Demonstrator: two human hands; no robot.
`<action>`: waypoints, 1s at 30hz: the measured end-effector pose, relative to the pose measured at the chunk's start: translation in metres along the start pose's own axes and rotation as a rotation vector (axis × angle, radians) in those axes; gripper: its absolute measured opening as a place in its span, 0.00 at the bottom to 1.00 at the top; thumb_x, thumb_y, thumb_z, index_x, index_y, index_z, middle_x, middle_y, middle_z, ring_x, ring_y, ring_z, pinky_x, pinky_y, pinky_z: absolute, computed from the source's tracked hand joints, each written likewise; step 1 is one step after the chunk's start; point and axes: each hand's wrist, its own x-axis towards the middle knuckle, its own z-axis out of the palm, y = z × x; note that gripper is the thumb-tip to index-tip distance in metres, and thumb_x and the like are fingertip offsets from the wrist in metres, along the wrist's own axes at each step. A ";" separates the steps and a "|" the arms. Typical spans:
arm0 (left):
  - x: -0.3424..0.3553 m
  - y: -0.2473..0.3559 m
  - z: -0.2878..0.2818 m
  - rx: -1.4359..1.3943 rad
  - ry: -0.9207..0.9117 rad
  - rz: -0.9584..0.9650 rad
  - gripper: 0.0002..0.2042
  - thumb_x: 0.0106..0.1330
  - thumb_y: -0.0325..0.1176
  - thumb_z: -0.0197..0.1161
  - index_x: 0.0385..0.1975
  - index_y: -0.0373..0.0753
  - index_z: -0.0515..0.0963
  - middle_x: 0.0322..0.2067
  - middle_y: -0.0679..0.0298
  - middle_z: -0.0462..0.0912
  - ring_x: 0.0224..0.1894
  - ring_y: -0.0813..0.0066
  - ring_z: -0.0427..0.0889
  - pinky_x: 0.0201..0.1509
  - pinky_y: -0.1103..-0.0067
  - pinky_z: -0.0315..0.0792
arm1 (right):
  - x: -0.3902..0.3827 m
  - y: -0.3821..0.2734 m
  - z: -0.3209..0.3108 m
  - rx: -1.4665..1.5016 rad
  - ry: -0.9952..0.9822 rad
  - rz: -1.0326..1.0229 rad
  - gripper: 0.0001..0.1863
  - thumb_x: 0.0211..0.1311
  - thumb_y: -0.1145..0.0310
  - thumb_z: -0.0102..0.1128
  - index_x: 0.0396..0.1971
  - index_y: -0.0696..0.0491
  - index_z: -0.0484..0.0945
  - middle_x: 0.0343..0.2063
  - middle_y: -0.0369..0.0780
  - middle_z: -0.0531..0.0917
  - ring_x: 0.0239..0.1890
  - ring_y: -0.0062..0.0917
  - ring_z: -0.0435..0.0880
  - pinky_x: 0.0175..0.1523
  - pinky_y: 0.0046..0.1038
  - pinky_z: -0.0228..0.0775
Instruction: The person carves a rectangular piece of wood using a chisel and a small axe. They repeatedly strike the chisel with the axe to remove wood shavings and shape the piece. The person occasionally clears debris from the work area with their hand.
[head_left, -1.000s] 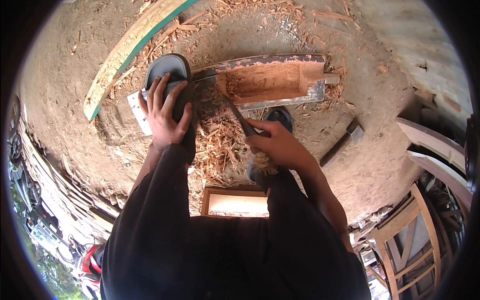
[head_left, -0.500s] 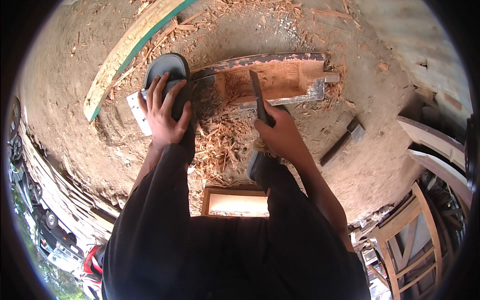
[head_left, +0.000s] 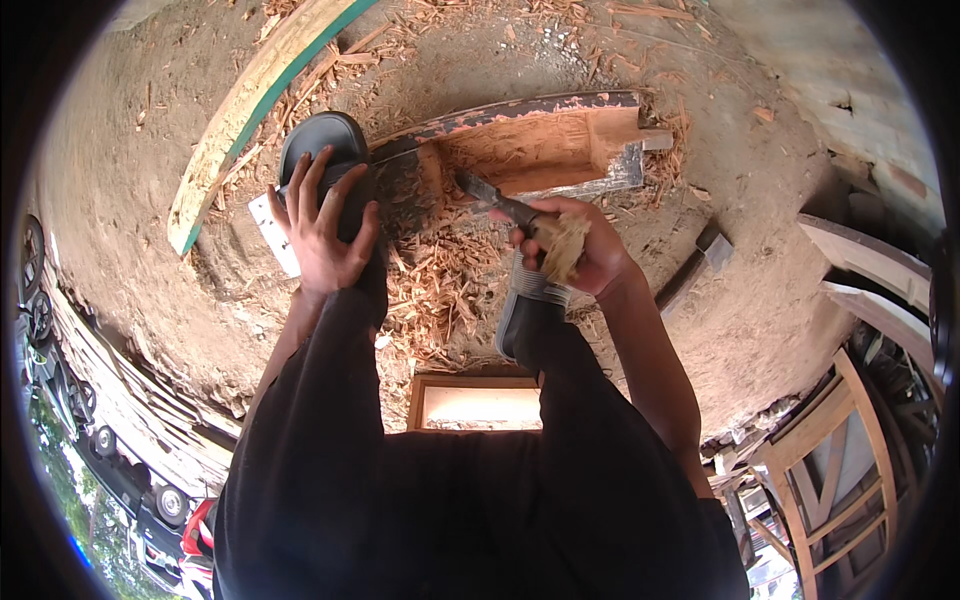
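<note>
My right hand [head_left: 603, 250] is closed around the handle of a chisel [head_left: 518, 212]. Its dark blade slants up and left toward the near wall of a hollowed timber [head_left: 540, 150], and the frayed, pale butt of the handle faces me. Whether the tip touches the wood I cannot tell. Fingers spread, my left hand [head_left: 330, 235] lies on my left foot, which wears a black slide sandal [head_left: 325, 140] and stands at the timber's left end. My right foot, in another sandal [head_left: 515, 320], is on the ground below the chisel.
Wood chips [head_left: 440, 290] cover the dirt between my feet. A curved plank with a green edge [head_left: 250, 115] lies far left. To the right is a dark bar with a flat metal piece [head_left: 715, 250]. Wooden frames [head_left: 835, 470] lean at the lower right.
My right hand has turned the chisel, so its blade tilts further left and lower, and the frayed butt now shows. The left hand stays on the foot.
</note>
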 end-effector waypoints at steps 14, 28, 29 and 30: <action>0.062 0.142 0.044 -0.715 -0.569 0.476 0.37 0.51 0.32 0.68 0.64 0.41 0.60 0.58 0.51 0.67 0.52 0.51 0.77 0.55 0.63 0.71 | -0.054 -0.025 0.020 -1.281 0.343 -0.276 0.14 0.52 0.69 0.64 0.38 0.61 0.80 0.31 0.43 0.84 0.36 0.24 0.83 0.41 0.28 0.74; 0.094 0.169 0.115 -0.357 -0.495 0.633 0.17 0.53 0.41 0.67 0.32 0.33 0.74 0.26 0.57 0.80 0.32 0.58 0.83 0.35 0.64 0.75 | -0.127 0.064 -0.272 -0.730 1.652 -0.570 0.37 0.55 0.51 0.67 0.56 0.62 0.67 0.47 0.47 0.78 0.52 0.32 0.75 0.54 0.30 0.67; 0.093 0.165 0.127 -0.366 -0.449 0.600 0.18 0.53 0.43 0.68 0.31 0.33 0.74 0.25 0.58 0.79 0.30 0.58 0.83 0.36 0.66 0.73 | -0.118 0.065 -0.270 -0.651 1.614 -0.506 0.40 0.53 0.49 0.68 0.58 0.61 0.65 0.50 0.48 0.75 0.52 0.33 0.74 0.52 0.33 0.69; 0.094 0.161 0.133 -0.387 -0.400 0.580 0.18 0.53 0.44 0.68 0.31 0.34 0.74 0.24 0.60 0.79 0.29 0.58 0.82 0.37 0.68 0.72 | -0.114 0.068 -0.267 -0.567 1.594 -0.441 0.43 0.51 0.47 0.69 0.60 0.60 0.63 0.52 0.49 0.73 0.52 0.34 0.73 0.50 0.35 0.71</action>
